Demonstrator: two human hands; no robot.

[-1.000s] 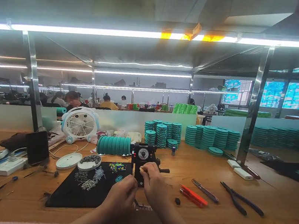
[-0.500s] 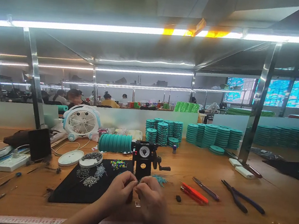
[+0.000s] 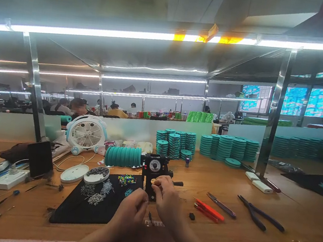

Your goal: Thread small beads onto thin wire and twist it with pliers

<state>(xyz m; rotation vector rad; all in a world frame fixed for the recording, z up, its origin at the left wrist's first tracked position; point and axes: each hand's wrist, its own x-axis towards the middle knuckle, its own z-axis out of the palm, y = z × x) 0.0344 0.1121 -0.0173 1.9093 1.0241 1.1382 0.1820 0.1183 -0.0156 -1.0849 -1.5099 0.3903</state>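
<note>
My left hand point(image 3: 130, 215) is closed in a pinch above the front of the table, and what its fingers hold is too small to make out. Higher and to the right, my right hand point(image 3: 169, 199) pinches in front of a black hand-crank winder point(image 3: 155, 165), its fingertips hiding part of the winder's lower body. Any line between the hands is too thin to see. A small dark piece point(image 3: 150, 217) shows below them. The winder carries a row of teal spools point(image 3: 122, 157) on its left. Its crank handle point(image 3: 178, 183) sticks out to the right.
A black mat point(image 3: 72, 207) holds colored beads point(image 3: 127, 180), small metal parts point(image 3: 96, 199) and a white dish point(image 3: 96, 180). Red-handled tools point(image 3: 208, 210), a knife point(image 3: 221, 205) and pliers point(image 3: 259, 213) lie right. Stacked teal spools point(image 3: 224, 147) and a fan point(image 3: 87, 134) stand behind.
My hands, together before, are now apart: the right has risen toward the winder, while the left has dropped slightly. The teal strands right of the winder are now hidden. The view has shifted slightly.
</note>
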